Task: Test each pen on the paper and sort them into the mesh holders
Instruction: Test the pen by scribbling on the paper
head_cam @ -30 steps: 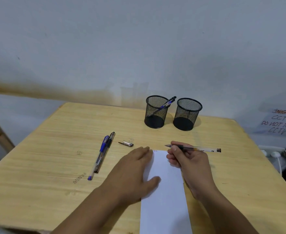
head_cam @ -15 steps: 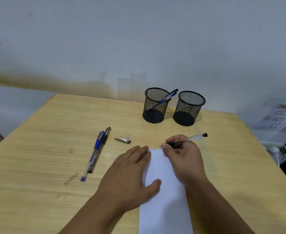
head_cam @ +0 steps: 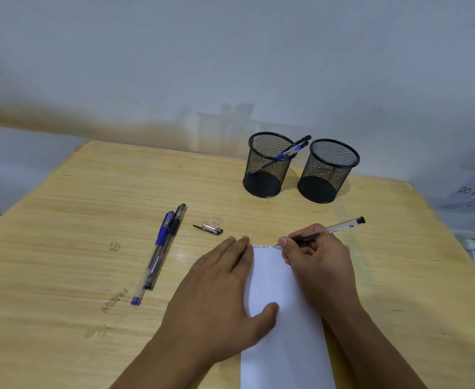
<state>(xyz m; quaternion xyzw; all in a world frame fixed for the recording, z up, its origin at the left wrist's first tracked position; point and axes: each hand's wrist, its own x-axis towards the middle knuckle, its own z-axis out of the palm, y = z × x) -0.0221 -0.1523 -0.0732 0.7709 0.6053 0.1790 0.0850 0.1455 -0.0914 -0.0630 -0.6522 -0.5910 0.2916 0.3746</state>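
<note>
Right hand (head_cam: 319, 262) grips a pen (head_cam: 328, 230) writing at the paper's (head_cam: 281, 332) far edge while the left hand (head_cam: 225, 293) lies flat, holding nothing; choosing a holder (head_cam: 270, 164) likely follows.

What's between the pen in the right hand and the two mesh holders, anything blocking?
Nothing visible. The right hand holds the pen at the paper's top edge; only bare table lies between it and the left holder and right holder. The loose cap sits off left.

The paper (head_cam: 275, 290) lies on the desk (head_cam: 62, 248) between the two hands. Two pens (head_cam: 160, 248) lie left of the left hand (head_cam: 219, 290). Two holders (head_cam: 270, 164) stand behind the right hand (head_cam: 317, 262).
</note>
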